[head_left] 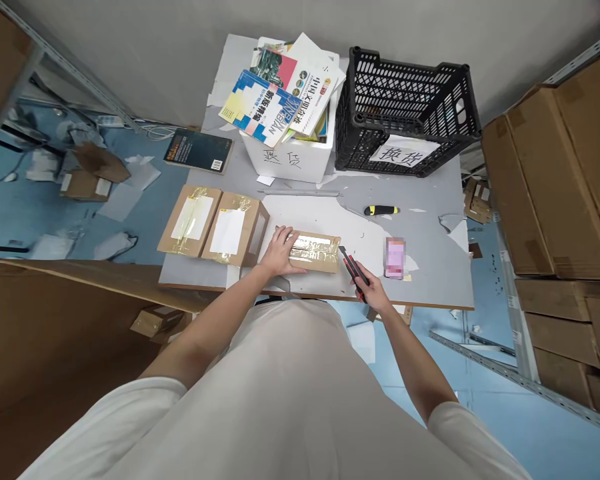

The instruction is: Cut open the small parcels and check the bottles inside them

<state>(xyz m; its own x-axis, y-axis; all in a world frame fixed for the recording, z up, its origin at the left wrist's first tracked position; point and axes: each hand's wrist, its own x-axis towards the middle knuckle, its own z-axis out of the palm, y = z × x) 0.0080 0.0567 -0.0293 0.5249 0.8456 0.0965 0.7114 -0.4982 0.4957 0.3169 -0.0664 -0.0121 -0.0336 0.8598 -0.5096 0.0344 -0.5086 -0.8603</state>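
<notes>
A small cardboard box (314, 251), crossed with shiny tape over a white label, lies flat on the table in front of me. My left hand (280, 252) grips its left end, thumb along the near side and fingers over the far side. In my right hand (371, 291) is a black and red utility knife (353, 269), its tip pointing at the right end of the box. Whether the blade touches the tape I cannot tell. Two larger taped boxes, one at the far left (190, 220) and one beside it (230, 229), stand left of my left hand.
Behind are a white box (290, 160) piled with books and a black plastic crate (405, 113). A yellow and black cutter (381, 210) and a blurred pink item (395, 257) lie at right. A dark book (199, 151) overhangs the table's left edge. Large cartons (550, 187) stand right.
</notes>
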